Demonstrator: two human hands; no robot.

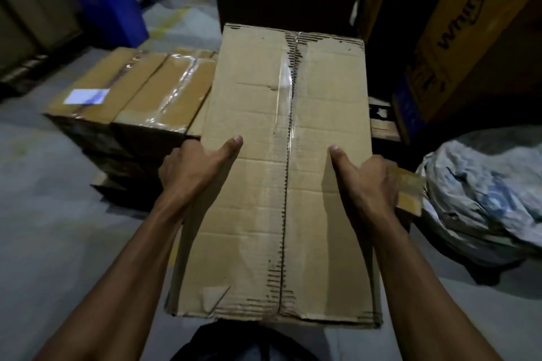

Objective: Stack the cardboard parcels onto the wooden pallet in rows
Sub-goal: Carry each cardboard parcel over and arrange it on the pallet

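Both hands are gripping one long cardboard parcel (281, 173) by its two long sides: the left hand (193, 170) is clamping the left edge with its thumb lying flat on the top face and its fingers curled out of sight down the side, and the right hand (369, 176) is doing the same on the right edge. The parcel is being held out in front of the body, its far end reaching just beside the stacked parcels (140, 97) on the left. Its top is plain brown cardboard, creased in shallow bands across its width, with a strip of clear glossy tape running along the middle seam. At both ends the outer paper is torn away, baring the ribbed corrugated layer. The stacked parcels are shorter, sealed with shiny, wrinkled tape, and one is carrying a pale label (86, 96). They are sitting on a low pallet (102, 184), only partly visible in the dark. A crumpled whitish sack (484, 193) is lying on the grey floor at the right.
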